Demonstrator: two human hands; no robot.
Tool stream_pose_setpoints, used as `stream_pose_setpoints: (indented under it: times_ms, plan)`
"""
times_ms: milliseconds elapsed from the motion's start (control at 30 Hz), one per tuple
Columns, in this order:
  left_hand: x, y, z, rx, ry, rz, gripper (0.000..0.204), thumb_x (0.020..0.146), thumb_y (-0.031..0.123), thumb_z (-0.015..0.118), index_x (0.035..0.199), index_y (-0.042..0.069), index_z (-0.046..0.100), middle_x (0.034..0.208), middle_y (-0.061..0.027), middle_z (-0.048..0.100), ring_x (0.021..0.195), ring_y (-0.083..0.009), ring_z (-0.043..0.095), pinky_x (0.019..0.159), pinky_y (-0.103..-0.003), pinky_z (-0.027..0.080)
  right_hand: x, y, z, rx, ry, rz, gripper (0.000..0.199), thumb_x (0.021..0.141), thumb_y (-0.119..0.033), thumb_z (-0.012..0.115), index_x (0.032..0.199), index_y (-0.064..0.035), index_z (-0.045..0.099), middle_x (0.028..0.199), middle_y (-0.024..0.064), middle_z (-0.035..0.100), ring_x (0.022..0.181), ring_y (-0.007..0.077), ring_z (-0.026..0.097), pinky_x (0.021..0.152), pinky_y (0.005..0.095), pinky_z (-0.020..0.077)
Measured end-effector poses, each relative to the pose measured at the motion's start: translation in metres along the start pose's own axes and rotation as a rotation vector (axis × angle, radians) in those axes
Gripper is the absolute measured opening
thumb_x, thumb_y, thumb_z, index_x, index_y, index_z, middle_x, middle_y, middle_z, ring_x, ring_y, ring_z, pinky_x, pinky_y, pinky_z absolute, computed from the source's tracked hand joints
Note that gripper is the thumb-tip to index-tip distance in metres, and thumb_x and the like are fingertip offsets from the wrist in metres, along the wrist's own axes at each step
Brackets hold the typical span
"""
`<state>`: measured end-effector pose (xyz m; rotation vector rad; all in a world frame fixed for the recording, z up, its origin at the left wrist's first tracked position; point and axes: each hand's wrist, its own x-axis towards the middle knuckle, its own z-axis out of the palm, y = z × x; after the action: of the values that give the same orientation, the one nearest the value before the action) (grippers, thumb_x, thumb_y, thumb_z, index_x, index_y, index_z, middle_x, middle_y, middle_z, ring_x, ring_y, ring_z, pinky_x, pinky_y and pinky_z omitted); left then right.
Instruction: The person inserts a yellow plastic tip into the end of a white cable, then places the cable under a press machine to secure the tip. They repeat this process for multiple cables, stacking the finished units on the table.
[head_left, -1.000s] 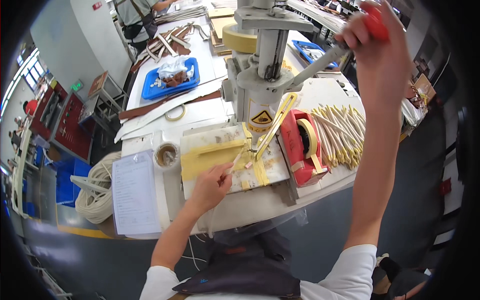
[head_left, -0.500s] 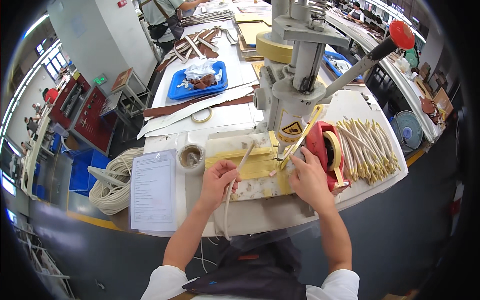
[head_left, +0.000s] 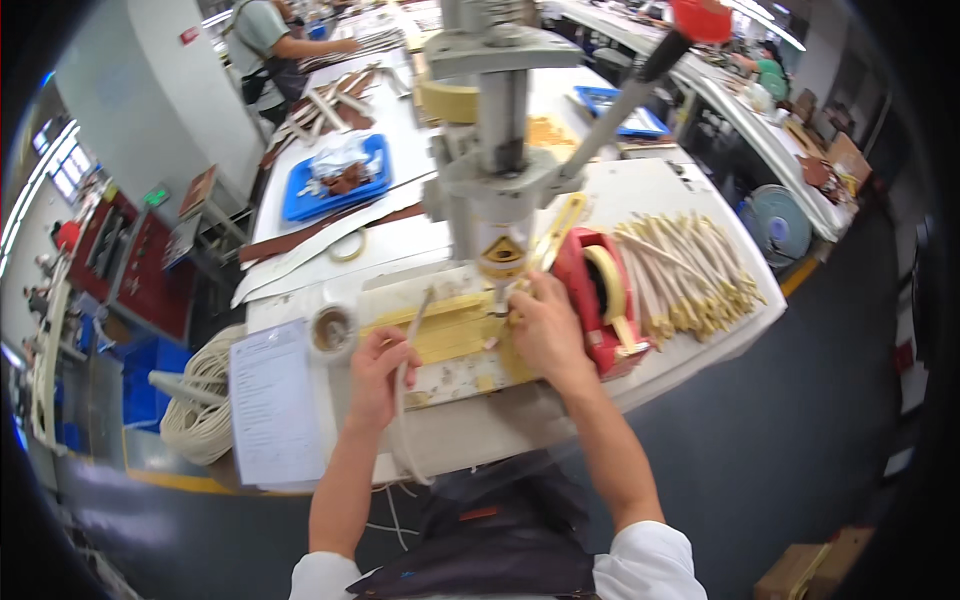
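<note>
Pale cord (head_left: 400,408) in left hand (head_left: 377,376), axis fore-and-aft (tip forward)

The left hand (head_left: 381,378) is front-left of the press (head_left: 502,190), thumb and fingers pinched; the right hand (head_left: 548,332), close at its front right, has bent fingers (head_left: 540,288).
</note>
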<state>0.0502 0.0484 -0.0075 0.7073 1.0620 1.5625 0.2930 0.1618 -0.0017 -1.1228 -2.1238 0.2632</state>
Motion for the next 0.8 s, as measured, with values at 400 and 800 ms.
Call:
stream_pose_setpoints:
  times_ms: [400,800]
  plan:
    - [-0.002,-0.004,0.002,-0.013,0.069,0.028,0.015,0.096,0.008,0.063,0.110,0.005,0.057,0.076,-0.0090,0.065,0.049,-0.0110,0.054,0.042,-0.022,0.042,-0.056,-0.017,-0.040,0.016,0.298,-0.261,0.029,0.079,-0.007,0.076,0.106,-0.0049,0.068,0.112,0.0081,0.071,0.092,0.0254,0.068,0.077,0.0366,0.0537]
    - [-0.005,-0.004,-0.016,-0.086,-0.038,0.077,0.021,0.091,0.010,0.063,0.111,0.004,0.059,0.081,-0.0116,0.067,0.045,-0.0124,0.053,0.039,-0.024,0.043,-0.027,0.111,-0.225,-0.073,0.772,0.056,0.013,0.078,0.005,0.077,0.085,-0.0011,0.066,0.094,0.0111,0.071,0.077,0.0237,0.069,0.073,0.0323,0.0564]
